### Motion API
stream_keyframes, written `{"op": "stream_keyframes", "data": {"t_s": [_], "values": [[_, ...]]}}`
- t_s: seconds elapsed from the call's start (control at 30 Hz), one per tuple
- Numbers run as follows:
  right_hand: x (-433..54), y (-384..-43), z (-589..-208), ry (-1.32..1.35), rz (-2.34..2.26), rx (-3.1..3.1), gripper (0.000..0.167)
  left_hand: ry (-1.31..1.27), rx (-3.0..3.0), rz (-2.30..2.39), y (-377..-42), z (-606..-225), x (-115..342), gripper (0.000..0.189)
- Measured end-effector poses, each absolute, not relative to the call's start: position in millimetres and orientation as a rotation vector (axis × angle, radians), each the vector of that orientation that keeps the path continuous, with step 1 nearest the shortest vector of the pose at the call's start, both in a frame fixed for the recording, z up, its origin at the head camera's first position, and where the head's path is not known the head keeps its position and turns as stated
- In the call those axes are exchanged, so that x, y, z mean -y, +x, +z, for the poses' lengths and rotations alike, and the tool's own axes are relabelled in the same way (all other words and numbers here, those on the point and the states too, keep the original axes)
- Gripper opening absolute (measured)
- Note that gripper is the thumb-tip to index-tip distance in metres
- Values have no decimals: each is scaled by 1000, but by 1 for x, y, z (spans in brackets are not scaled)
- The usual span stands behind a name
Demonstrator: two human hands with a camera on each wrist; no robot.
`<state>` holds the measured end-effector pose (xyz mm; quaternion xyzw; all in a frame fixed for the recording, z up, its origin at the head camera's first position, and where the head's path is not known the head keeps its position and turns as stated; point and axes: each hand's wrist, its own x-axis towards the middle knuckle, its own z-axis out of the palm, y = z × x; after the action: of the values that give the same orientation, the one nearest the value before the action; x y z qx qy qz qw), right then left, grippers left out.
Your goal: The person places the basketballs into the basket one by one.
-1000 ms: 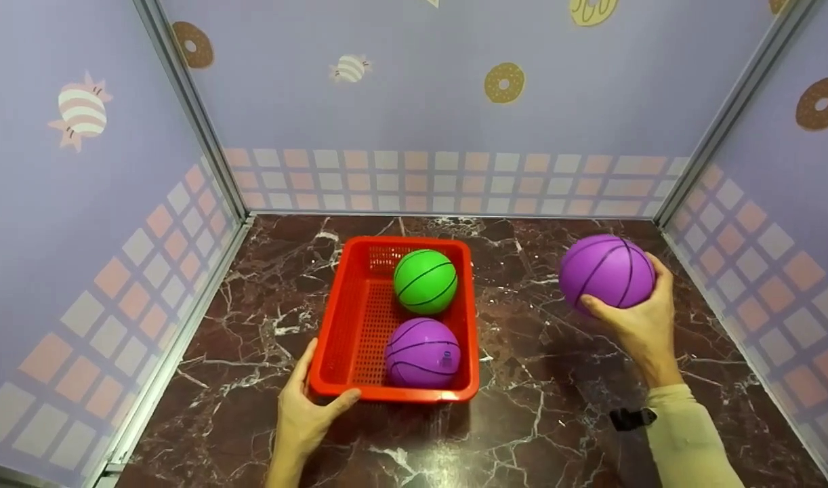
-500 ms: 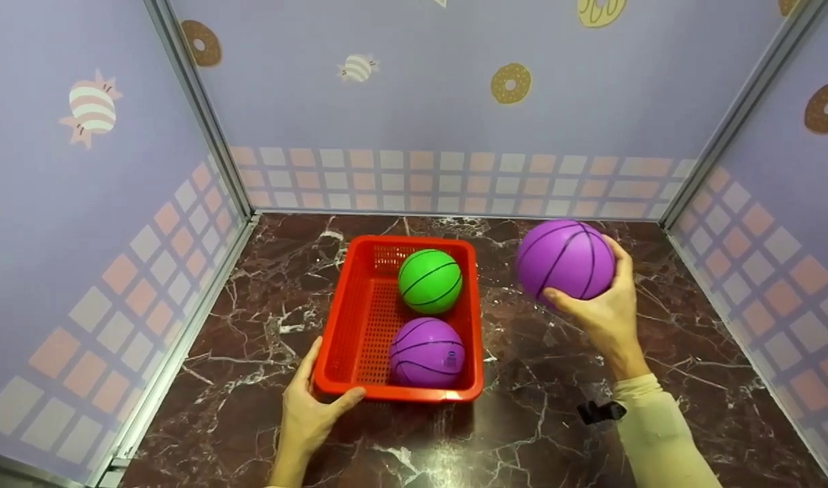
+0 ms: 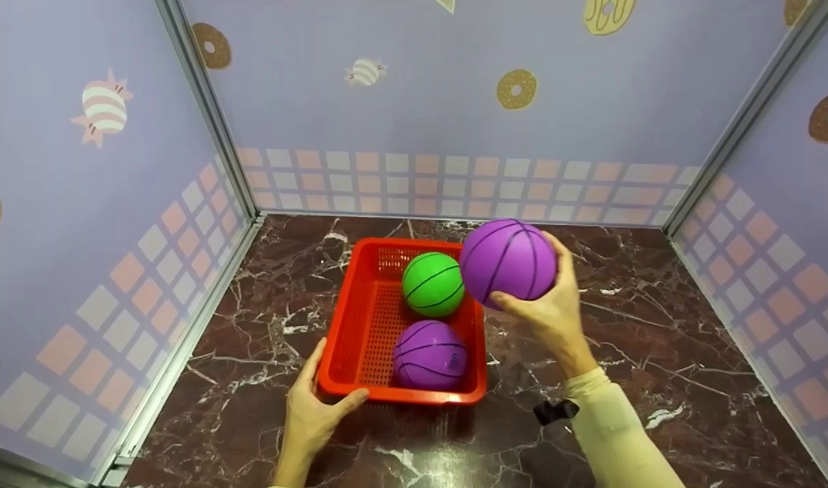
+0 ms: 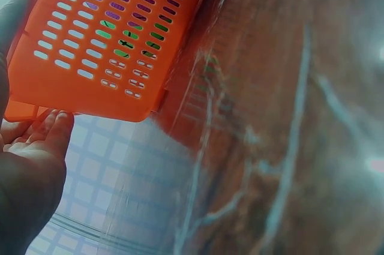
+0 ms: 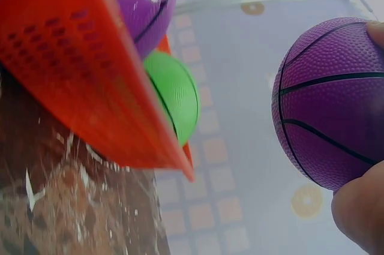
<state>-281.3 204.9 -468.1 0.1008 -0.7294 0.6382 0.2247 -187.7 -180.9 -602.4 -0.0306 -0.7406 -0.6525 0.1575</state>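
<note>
A red plastic basket [image 3: 338, 318] with slotted sides stands on the table. Inside it, along the right side, are a green ball [image 3: 433, 285] with black seams and, nearer me, a purple ball [image 3: 430, 355]. My left hand [image 3: 310, 411] grips the basket's near left corner, thumb over the front rim; in the left wrist view its fingers [image 4: 59, 129] lie under the rim. My right hand [image 3: 548, 313] holds a second purple basketball [image 3: 509, 263] up in the air, thumb on the near side. In the head view this ball overlaps the basket's right rim and the green ball's edge.
The dark marbled table [image 3: 658, 339] is bounded by a patterned back wall [image 3: 427, 102] and two side walls [image 3: 95, 257]. A small black device [image 3: 555, 411] sits on the right wrist, beside the pale sleeve [image 3: 610, 420].
My right hand has carried the purple basketball leftward, from the right part of the table to the basket's right rim. My left hand keeps its grip; the view has shifted slightly.
</note>
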Motion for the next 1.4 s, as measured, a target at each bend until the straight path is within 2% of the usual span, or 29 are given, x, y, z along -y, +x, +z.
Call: {"op": "stream_keyframes", "data": {"t_s": [0.23,0.5,0.83,1.0,1.2,1.4], "values": [[-184,-283,-467,380,1803,1980,116,-77,2124,-1860,-186,-606,180,115],[-168,-284,-470,382,1920,1957,115,-92,2107,-1879,-185,-608,179,114],[-139,-293,-472,405,1848,2081,121,-84,2116,-1874,-185,-608,180,115],[-111,-305,-480,516,1750,2301,123,-69,2118,-1858,-185,-608,182,115],[-95,-322,-490,775,1419,2555,107,-75,2139,-1827,-185,-608,182,114],[-106,-323,-489,795,1426,2566,99,-100,2117,-1834,-187,-606,182,114]]}}
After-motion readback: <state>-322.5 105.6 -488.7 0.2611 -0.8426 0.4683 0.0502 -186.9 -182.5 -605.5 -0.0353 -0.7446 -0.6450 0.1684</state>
